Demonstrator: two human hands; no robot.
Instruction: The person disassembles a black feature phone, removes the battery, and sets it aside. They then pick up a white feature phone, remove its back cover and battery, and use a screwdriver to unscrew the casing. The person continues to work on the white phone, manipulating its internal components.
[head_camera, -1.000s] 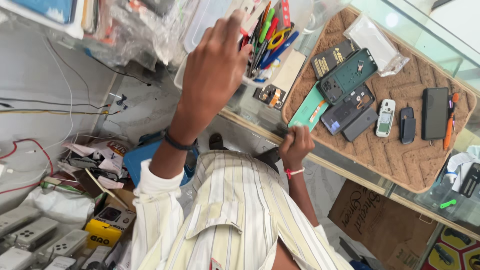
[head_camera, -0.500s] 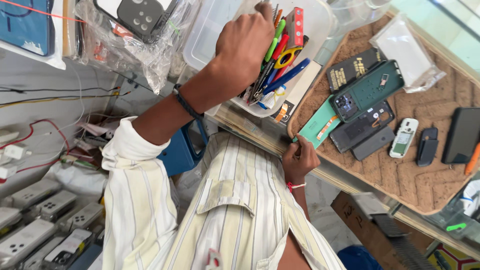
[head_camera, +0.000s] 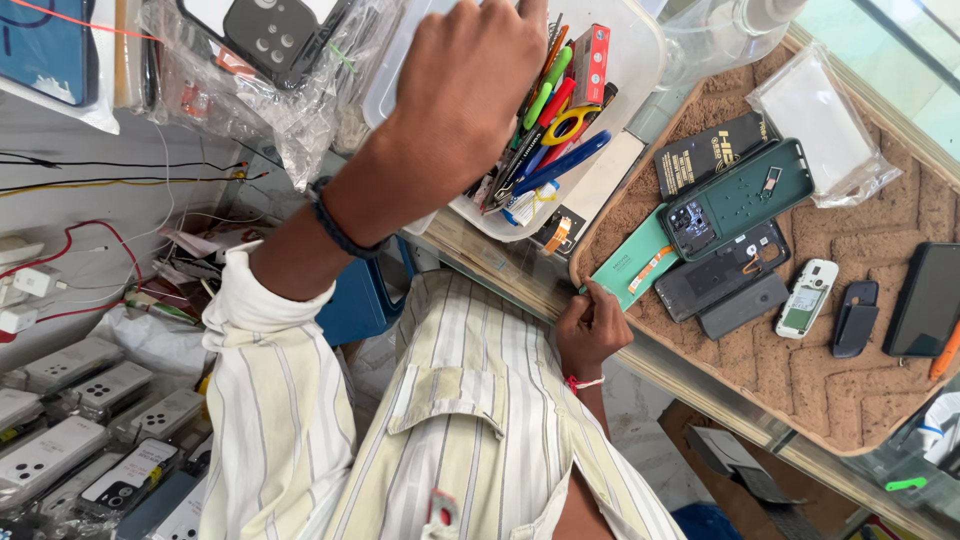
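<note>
left hand (head_camera: 480, 80) in tool tub (head_camera: 640, 60) (grip unclear); right hand (head_camera: 592, 325) pinches, seemingly, teal card (head_camera: 632, 270).

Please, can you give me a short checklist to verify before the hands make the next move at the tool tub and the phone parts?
1. Left hand has reached the white tool tub: ok, its fingers are among the tools.
2. Left grip has closed on a tool: cannot tell, the fingers are hidden.
3. Yellow-handled scissors out of the fingers' way: not ok, they lie right beside the hand.
4. Right hand is on the teal cover: ok, its fingertips touch the lower corner.
5. Green phone frame lies flat on the brown mat: ok.
</note>
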